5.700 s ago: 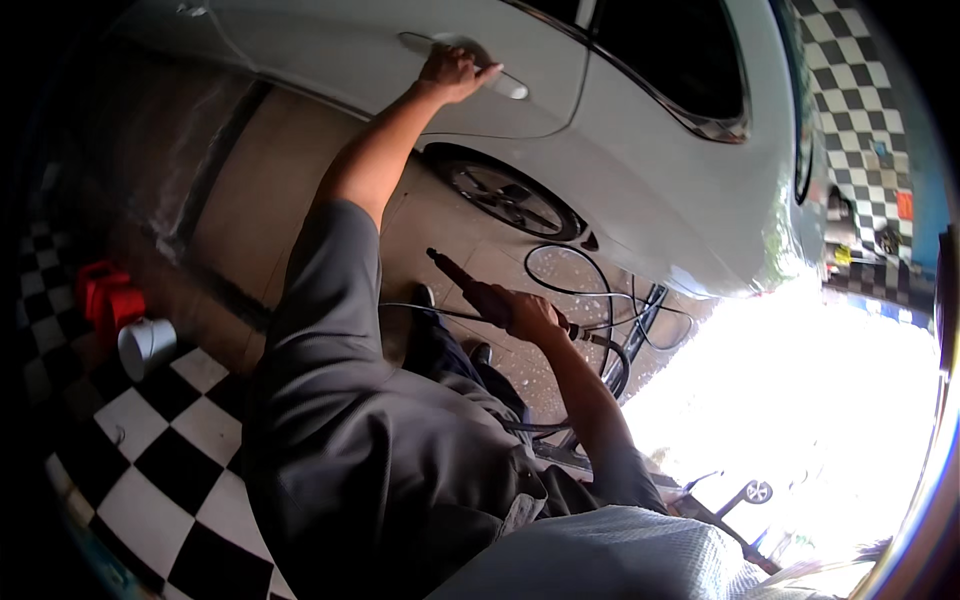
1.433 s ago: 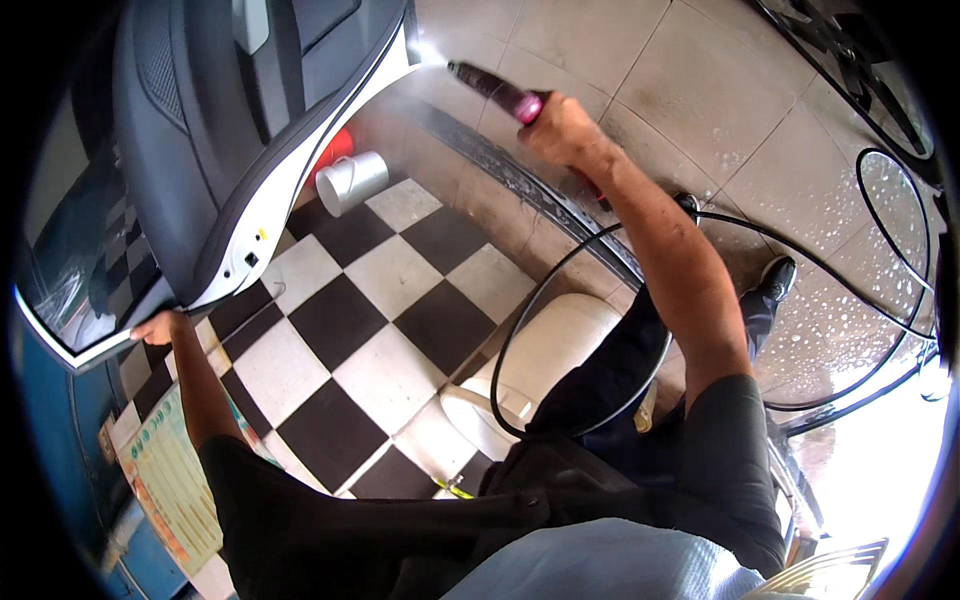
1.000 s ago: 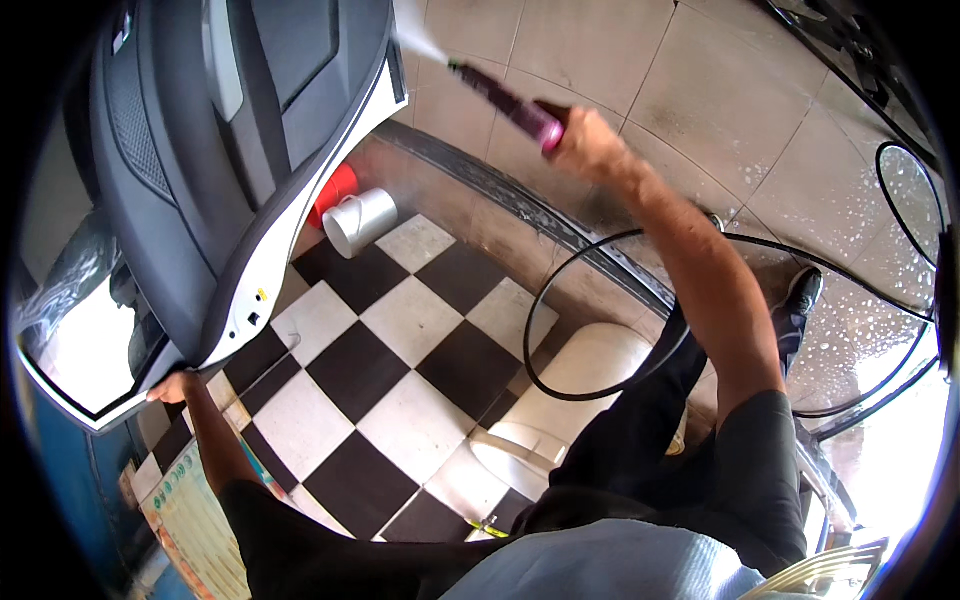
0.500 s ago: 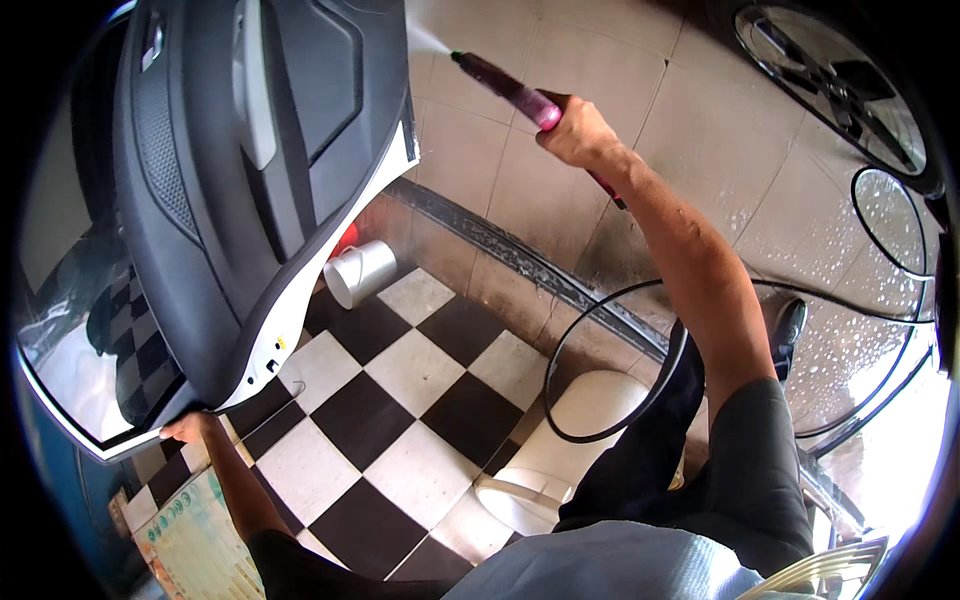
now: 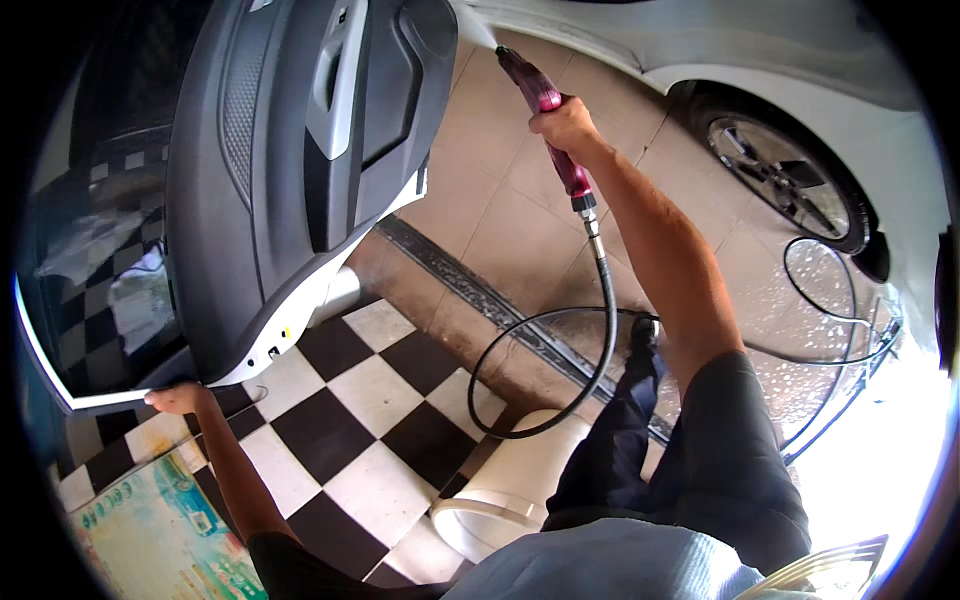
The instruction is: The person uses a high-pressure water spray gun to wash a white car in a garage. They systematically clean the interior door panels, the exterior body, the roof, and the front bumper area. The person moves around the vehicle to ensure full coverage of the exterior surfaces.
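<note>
An open car door (image 5: 215,200) with dark grey inner trim and a white edge fills the left side. My left hand (image 5: 180,398) is closed on its lower rear corner, by the window frame. At upper centre, my right hand (image 5: 566,127) grips a dark red spray gun (image 5: 574,178). A white mist (image 5: 475,25) leaves its black nozzle toward the door's far end. From the metal fitting at the gun's base, a black hose (image 5: 606,320) loops down and runs right across the tiles.
A white car with a dark-rimmed wheel (image 5: 780,175) stands at right. A black drain channel (image 5: 480,280) divides beige tiles from checkered floor. A cream bucket (image 5: 480,500) lies by my legs, a white pail (image 5: 338,292) behind the door. A printed board (image 5: 160,530) lies lower left.
The view has shifted, bringing more of the white car in. The spray gun has turned more upright, showing its base and hose. My left hand stays at the door's corner; mist still sprays.
</note>
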A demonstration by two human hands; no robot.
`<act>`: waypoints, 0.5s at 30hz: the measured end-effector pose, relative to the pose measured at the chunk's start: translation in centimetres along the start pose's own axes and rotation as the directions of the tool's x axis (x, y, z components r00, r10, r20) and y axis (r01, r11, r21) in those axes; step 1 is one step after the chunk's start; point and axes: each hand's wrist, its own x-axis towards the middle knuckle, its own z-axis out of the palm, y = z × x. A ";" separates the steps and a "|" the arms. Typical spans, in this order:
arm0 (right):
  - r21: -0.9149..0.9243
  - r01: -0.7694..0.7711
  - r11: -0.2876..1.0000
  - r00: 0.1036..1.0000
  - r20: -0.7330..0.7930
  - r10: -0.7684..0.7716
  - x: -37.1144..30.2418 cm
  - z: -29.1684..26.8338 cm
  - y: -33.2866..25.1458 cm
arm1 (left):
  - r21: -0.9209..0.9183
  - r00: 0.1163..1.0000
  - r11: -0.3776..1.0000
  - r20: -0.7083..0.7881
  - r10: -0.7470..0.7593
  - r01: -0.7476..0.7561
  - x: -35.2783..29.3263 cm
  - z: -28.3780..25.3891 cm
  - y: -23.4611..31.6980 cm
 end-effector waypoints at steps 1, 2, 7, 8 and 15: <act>0.009 0.001 1.000 1.000 -0.009 -0.001 -0.7 0.0 -0.6 | 0.041 0.997 0.997 -0.039 0.072 -0.070 0.5 -0.3 -1.5; 0.020 -0.009 1.000 1.000 -0.021 0.009 -1.3 0.3 -1.0 | 0.082 0.995 0.993 -0.040 0.093 -0.090 1.2 -0.8 -2.8; 0.108 -0.018 0.994 0.992 -0.119 0.031 -5.2 -1.7 -1.4 | 0.022 0.979 0.998 0.196 -0.062 0.059 -7.2 -3.8 -1.5; 0.130 -0.039 0.991 0.990 -0.127 0.056 -6.0 -2.3 -1.3 | 0.169 0.813 0.809 0.288 0.506 -0.563 -12.1 -6.0 -3.3; 0.318 -0.141 0.937 0.963 -0.176 0.204 -9.2 -5.9 2.3 | -0.147 -0.512 0.987 0.844 0.160 0.065 -49.6 -24.8 9.5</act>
